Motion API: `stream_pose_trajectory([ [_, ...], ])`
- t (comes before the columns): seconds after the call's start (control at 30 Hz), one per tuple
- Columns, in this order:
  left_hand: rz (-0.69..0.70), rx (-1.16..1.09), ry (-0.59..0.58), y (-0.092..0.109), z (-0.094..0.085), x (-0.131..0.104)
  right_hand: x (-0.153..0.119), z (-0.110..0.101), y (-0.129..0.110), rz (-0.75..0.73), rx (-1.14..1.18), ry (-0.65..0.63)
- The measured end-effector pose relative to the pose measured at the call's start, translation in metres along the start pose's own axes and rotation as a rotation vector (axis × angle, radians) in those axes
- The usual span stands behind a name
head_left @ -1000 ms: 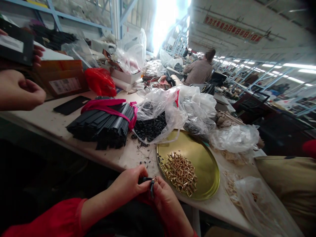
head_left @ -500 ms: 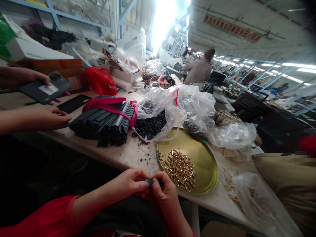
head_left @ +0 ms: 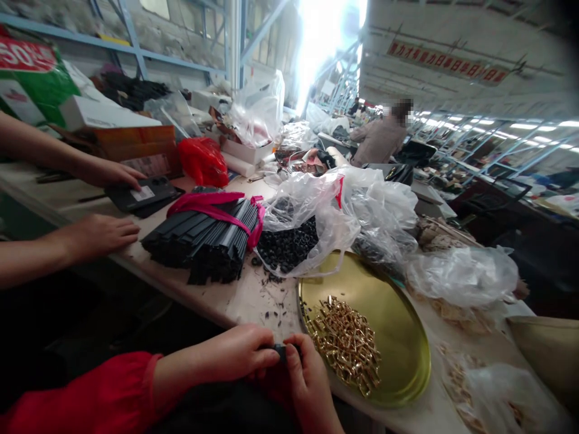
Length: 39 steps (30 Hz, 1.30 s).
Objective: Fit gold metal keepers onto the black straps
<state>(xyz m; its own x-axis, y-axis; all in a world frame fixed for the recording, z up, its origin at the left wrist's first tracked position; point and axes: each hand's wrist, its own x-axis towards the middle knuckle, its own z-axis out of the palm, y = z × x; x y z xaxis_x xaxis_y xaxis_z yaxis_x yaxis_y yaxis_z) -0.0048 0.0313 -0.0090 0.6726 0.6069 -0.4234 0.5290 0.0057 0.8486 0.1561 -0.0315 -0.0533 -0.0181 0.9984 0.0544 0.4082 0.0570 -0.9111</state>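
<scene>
My left hand [head_left: 244, 355], coming out of a red sleeve, is closed with thumb and fingers pinching a small dark strip [head_left: 280, 352]. My right hand [head_left: 308, 369] grips the other side of the same strip, its thumb against the edge. The two hands meet just off the table's front edge, and most of the strip is hidden by the fingers. Right beside them a round gold tray [head_left: 400, 313] holds a heap of small gold metal buckles [head_left: 347, 340]. Beyond the hands lies a bundle of black strips [head_left: 199, 238] tied with a pink band [head_left: 205, 208].
Small black pieces [head_left: 289, 244] fill a clear plastic bag [head_left: 312, 193] behind the tray. At left, a co-worker's hand [head_left: 108, 173] rests on a dark phone [head_left: 143, 194], the other hand [head_left: 97, 238] on the table edge. A red bag [head_left: 203, 161] and more plastic bags [head_left: 461, 274] lie about.
The co-worker has lowered the phone onto the table and laid the other hand flat. My hands keep hold of the strip. The view has shifted slightly.
</scene>
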Motion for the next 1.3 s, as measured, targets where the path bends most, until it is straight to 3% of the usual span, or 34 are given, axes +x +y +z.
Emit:
stream_pose_trajectory([
  [0.1, 0.041, 0.182, 0.054, -0.003, -0.005, 0.011, 0.017, 0.009, 0.005, -0.073, -0.052, -0.026],
  [0.23, 0.083, 0.632, 0.292, -0.001, -0.023, 0.024, 0.045, 0.015, 0.010, -0.137, -0.408, 0.047],
  [0.37, 0.106, 0.906, 0.602, 0.006, -0.068, 0.013, 0.058, 0.015, 0.019, -0.244, -0.836, 0.178],
  [0.43, 0.031, 1.076, 0.809, 0.009, -0.093, 0.003, 0.057, 0.013, 0.025, -0.287, -0.907, 0.198],
  [0.5, -0.102, 1.182, 0.931, 0.011, -0.114, -0.003, 0.054, 0.009, 0.030, -0.308, -0.954, 0.187],
  [0.63, -0.265, 1.170, 0.918, 0.013, -0.134, -0.003, 0.052, -0.002, 0.031, -0.251, -1.027, 0.163],
  [0.83, -0.288, 1.088, 0.856, 0.020, -0.143, -0.004, 0.050, -0.011, 0.023, -0.190, -1.066, 0.133],
  [1.03, -0.282, 0.988, 0.818, 0.028, -0.138, -0.026, 0.045, -0.023, 0.023, -0.142, -1.066, 0.128],
  [1.1, -0.267, 0.963, 0.824, 0.022, -0.127, -0.042, 0.043, -0.027, 0.021, -0.144, -1.015, 0.144],
  [1.17, -0.210, 0.827, 0.789, 0.008, -0.104, -0.060, 0.039, -0.026, 0.014, -0.147, -0.880, 0.180],
  [1.23, -0.088, 0.238, 0.645, -0.009, -0.067, -0.075, 0.033, -0.018, 0.004, -0.125, -0.619, 0.189],
  [1.3, -0.069, -0.238, 0.477, -0.026, -0.025, -0.083, 0.029, -0.004, -0.009, -0.021, -0.241, 0.098],
])
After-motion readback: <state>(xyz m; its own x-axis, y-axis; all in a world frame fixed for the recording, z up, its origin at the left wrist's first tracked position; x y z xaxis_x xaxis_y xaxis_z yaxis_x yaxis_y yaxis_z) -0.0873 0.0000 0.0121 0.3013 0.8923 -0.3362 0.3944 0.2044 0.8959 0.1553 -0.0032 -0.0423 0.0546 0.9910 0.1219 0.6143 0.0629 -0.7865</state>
